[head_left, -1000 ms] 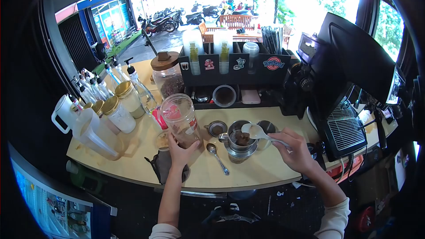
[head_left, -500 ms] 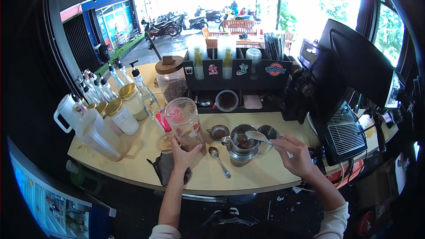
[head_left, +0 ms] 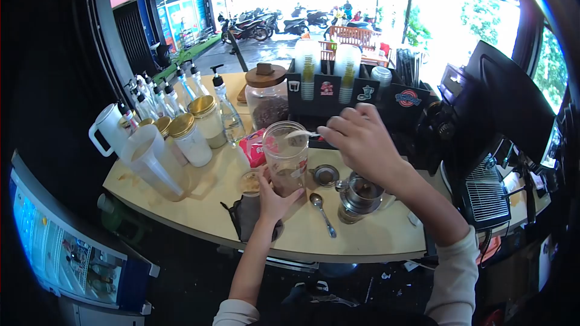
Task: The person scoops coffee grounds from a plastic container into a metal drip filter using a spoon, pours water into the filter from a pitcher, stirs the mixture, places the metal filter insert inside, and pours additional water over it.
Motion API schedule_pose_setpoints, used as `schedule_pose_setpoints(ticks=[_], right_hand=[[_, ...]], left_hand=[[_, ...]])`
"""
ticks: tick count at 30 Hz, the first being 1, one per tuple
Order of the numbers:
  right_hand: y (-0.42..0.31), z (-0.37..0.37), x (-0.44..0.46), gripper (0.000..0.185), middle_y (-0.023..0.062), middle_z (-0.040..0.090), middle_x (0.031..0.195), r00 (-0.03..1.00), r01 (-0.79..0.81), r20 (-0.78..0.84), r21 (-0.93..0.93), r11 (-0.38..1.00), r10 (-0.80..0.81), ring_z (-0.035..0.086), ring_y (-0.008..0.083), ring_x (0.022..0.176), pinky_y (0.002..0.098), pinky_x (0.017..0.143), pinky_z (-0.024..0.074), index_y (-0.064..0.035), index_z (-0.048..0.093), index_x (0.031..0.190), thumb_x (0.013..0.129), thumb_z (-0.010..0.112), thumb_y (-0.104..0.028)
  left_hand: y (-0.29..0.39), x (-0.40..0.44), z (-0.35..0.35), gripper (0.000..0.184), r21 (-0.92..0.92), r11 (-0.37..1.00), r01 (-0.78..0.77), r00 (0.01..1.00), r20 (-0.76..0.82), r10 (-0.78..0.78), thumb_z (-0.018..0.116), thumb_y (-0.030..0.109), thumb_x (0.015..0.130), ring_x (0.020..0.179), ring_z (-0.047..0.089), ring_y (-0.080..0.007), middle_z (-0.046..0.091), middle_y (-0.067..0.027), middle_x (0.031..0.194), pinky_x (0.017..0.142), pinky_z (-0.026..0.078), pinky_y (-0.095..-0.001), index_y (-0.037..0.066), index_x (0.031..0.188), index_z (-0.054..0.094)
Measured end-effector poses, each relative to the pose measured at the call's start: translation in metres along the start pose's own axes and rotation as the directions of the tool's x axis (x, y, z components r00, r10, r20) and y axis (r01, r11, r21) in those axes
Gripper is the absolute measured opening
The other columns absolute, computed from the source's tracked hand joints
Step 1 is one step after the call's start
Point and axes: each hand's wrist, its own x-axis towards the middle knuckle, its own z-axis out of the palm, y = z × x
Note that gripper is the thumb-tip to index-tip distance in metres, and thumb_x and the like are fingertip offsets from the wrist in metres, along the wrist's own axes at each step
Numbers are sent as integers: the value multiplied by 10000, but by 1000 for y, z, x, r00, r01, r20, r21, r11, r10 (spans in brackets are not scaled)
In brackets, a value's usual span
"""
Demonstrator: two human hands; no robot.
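My left hand [head_left: 276, 198] is wrapped round the lower part of a tall clear plastic container [head_left: 289, 163] with a red print. Something brownish shows near its bottom. In my right hand [head_left: 357, 139] is a pale spoon [head_left: 297, 135], its bowl at the container's open mouth. To the right, a metal drip coffee filter [head_left: 366, 194] holding dark brown matter sits on a glass [head_left: 350, 214]. A metal spoon [head_left: 323, 214] lies on the counter between container and filter. Behind them rests a small round metal piece [head_left: 325, 175], perhaps the filter's lid.
At left stand a translucent pitcher [head_left: 154, 163], gold-lidded jars [head_left: 192, 142] and several pump bottles. A wooden-lidded jar [head_left: 269, 99] and a black cup organizer [head_left: 338, 90] line the back. A dark cloth [head_left: 254, 223] lies by the front edge; a machine with a grate [head_left: 486, 190] is at right.
My right hand has lifted the pale spoon from the drip filter and moved it left to the container's mouth. My left hand still grips the container. The camera view has shifted.
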Motion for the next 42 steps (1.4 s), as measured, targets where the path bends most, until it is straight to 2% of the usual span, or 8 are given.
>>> schedule_pose_setpoints(ticks=[3, 7, 12, 19, 21, 26, 34, 42], right_hand=[[-9, 29, 22, 210, 3, 597, 911, 954, 155, 276, -118, 981, -118, 538, 152, 973, 422, 948, 354, -110, 670, 927, 733, 597, -77], [-10, 43, 19, 270, 27, 608, 1017, 967, 110, 217, 108, 988, -131, 539, 173, 1058, 499, 1065, 280, -94, 650, 985, 726, 612, -27], [2, 9, -48, 276, 84, 594, 1089, 966, -214, -57, 371, 904, 252, 550, 251, 1081, 414, 984, 381, -70, 656, 1025, 782, 583, 38], [22, 33, -211, 238, 135, 568, 1065, 655, -635, -105, 461, 620, 748, 593, 231, 945, 295, 798, 470, -15, 615, 1089, 855, 573, -9], [16, 47, -242, 229, 119, 557, 1059, 380, -765, 132, 601, 231, 915, 599, 176, 827, 273, 739, 480, 14, 578, 1122, 913, 541, -73], [8, 76, -271, 224, 17, 570, 771, 208, -685, 191, 729, 3, 959, 544, 88, 741, 242, 679, 461, -6, 569, 941, 954, 559, -230], [1, 61, -262, 213, 1, 537, 727, 242, -528, 240, 845, -80, 940, 524, 79, 690, 234, 654, 417, -63, 488, 800, 964, 535, -191], [30, 8, -215, 204, -23, 513, 702, 354, -399, 223, 914, -69, 908, 521, 64, 633, 221, 614, 397, -90, 458, 776, 941, 565, -144]], left_hand=[[-3, 1, -3, 1037, 18, 1000, -3, 1000, 11, 2, 891, 202, 572, 1196, 456, -308, 429, -193, 1278, 979, 408, -421, 49, 1358, 232], [-4, 2, -3, 999, 30, 999, -32, 999, -24, 33, 884, 220, 579, 1235, 421, -311, 412, -193, 1309, 1024, 366, -423, 19, 1358, 292], [12, 2, -5, 983, 116, 992, -51, 998, -35, 56, 870, 211, 582, 1258, 392, -324, 392, -187, 1328, 1047, 334, -421, 3, 1360, 307], [28, -5, -2, 667, 194, 928, -317, 868, -336, 366, 759, 128, 693, 1118, 452, -305, 438, -166, 1218, 975, 365, -416, 9, 1252, 415], [48, -15, 9, 595, 154, 877, -455, 867, -149, 476, 752, 133, 697, 1087, 484, -307, 479, -158, 1172, 954, 384, -401, 11, 1199, 458], [102, -21, 59, 684, -243, 903, -353, 914, 118, 389, 790, 196, 678, 1092, 522, -285, 533, -148, 1137, 969, 393, -379, 9, 1244, 453], [81, -18, 81, 828, -372, 928, 9, 875, 452, 172, 877, 279, 596, 1115, 544, -223, 581, -118, 1163, 997, 393, -361, 20, 1264, 461], [91, -19, 76, 785, -311, 950, 30, 865, 484, 131, 880, 274, 594, 1094, 556, -206, 605, -101, 1116, 985, 399, -358, 25, 1230, 493]])
